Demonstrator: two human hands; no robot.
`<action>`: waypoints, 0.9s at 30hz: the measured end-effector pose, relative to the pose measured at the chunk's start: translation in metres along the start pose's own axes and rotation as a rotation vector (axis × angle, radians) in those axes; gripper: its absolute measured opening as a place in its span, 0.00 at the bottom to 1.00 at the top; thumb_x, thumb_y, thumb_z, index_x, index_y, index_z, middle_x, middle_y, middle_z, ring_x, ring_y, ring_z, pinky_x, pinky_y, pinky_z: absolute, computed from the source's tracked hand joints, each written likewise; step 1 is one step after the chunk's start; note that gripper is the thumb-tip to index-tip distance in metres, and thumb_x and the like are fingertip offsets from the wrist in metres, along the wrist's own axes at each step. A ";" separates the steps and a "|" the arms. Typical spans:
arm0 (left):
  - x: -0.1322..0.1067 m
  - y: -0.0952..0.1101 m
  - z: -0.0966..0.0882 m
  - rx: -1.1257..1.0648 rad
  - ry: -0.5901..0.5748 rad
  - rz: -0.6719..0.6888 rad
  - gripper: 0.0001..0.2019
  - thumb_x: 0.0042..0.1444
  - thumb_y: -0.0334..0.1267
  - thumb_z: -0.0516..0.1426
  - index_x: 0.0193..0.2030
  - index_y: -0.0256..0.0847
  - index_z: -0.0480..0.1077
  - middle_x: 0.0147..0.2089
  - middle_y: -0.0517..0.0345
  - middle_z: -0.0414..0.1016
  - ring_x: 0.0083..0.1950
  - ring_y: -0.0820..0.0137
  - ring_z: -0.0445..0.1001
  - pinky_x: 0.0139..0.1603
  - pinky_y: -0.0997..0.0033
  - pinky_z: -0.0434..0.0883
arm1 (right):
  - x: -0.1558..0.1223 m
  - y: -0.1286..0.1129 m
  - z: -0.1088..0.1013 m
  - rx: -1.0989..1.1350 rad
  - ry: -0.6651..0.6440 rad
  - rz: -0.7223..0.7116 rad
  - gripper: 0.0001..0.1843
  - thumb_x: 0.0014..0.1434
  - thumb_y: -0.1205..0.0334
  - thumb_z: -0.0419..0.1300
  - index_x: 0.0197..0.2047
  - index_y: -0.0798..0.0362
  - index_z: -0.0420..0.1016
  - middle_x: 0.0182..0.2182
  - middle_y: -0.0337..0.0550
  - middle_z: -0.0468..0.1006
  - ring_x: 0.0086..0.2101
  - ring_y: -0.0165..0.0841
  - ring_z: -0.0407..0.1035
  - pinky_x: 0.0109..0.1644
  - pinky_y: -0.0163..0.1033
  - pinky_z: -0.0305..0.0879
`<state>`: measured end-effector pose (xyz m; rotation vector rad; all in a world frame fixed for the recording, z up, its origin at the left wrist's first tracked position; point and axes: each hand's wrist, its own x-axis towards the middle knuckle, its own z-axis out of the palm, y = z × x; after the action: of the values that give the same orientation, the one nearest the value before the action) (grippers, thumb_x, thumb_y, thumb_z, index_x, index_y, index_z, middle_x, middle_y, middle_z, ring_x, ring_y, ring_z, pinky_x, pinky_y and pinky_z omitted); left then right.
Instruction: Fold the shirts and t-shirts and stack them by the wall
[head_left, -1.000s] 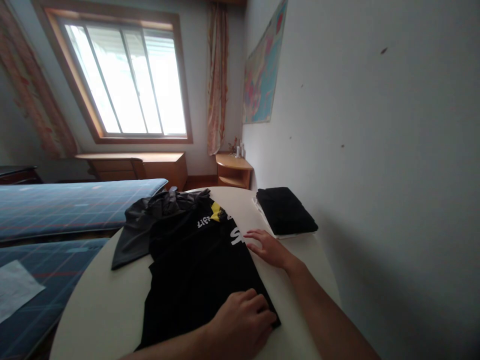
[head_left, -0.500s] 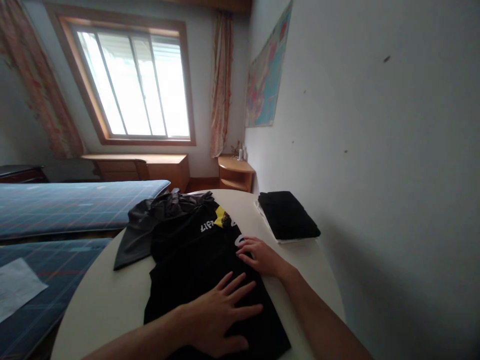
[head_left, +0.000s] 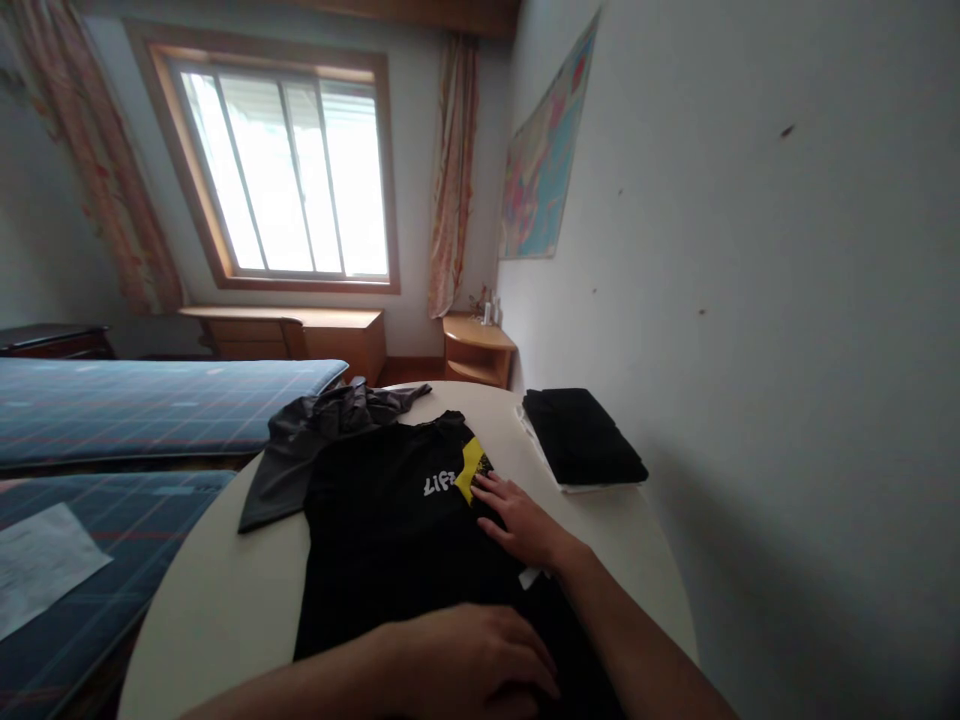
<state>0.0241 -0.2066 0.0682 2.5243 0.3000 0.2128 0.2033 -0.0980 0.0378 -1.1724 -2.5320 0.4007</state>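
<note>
A black T-shirt (head_left: 390, 540) with white letters and a yellow patch lies spread on a round white table (head_left: 217, 610). My right hand (head_left: 521, 520) lies flat and open on the shirt's right side, fingertips beside the yellow patch. My left hand (head_left: 472, 665) rests palm down on the shirt's near edge, fingers stretched out flat. A small white tag (head_left: 531, 577) shows at the shirt's edge under my right wrist.
A crumpled grey garment (head_left: 315, 440) lies at the table's far side, partly under the shirt. A folded black garment (head_left: 581, 437) sits on a white board by the wall at right. Blue plaid beds (head_left: 135, 400) stand left; a paper sheet (head_left: 41, 565) lies on the nearer one.
My right hand slid left onto the shirt, toward the yellow patch. My left hand opened flat, then drew back toward the shirt's near edge. The shirt lies flatter and more spread out.
</note>
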 end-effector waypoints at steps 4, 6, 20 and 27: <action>-0.013 -0.029 -0.017 0.319 0.397 -0.407 0.19 0.60 0.37 0.54 0.58 0.47 0.69 0.66 0.53 0.64 0.69 0.57 0.58 0.71 0.52 0.52 | 0.000 -0.003 0.001 -0.020 -0.114 0.048 0.30 0.68 0.47 0.48 0.70 0.41 0.54 0.71 0.41 0.46 0.69 0.44 0.39 0.71 0.56 0.37; -0.018 -0.050 -0.011 0.410 0.477 -0.607 0.29 0.59 0.44 0.55 0.67 0.44 0.60 0.74 0.49 0.49 0.74 0.49 0.42 0.71 0.41 0.45 | 0.001 -0.005 -0.001 -0.035 -0.138 0.062 0.29 0.69 0.46 0.46 0.71 0.40 0.53 0.71 0.40 0.45 0.69 0.43 0.38 0.71 0.56 0.35; -0.011 -0.034 -0.001 0.234 0.175 -0.697 0.43 0.59 0.57 0.52 0.74 0.38 0.41 0.76 0.45 0.31 0.74 0.47 0.25 0.72 0.44 0.39 | -0.042 -0.022 -0.002 -0.162 -0.171 0.191 0.32 0.68 0.43 0.44 0.71 0.44 0.52 0.71 0.44 0.46 0.69 0.46 0.38 0.70 0.59 0.35; -0.006 -0.044 -0.003 0.316 0.368 -0.747 0.35 0.62 0.49 0.51 0.73 0.45 0.47 0.76 0.50 0.34 0.75 0.51 0.41 0.70 0.47 0.51 | 0.007 -0.003 -0.023 -0.180 -0.018 0.187 0.26 0.70 0.51 0.43 0.64 0.53 0.64 0.60 0.51 0.68 0.59 0.41 0.61 0.63 0.47 0.54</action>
<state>0.0104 -0.1709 0.0453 2.4572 1.4769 0.3443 0.2066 -0.0913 0.0612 -1.4853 -2.5253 0.2311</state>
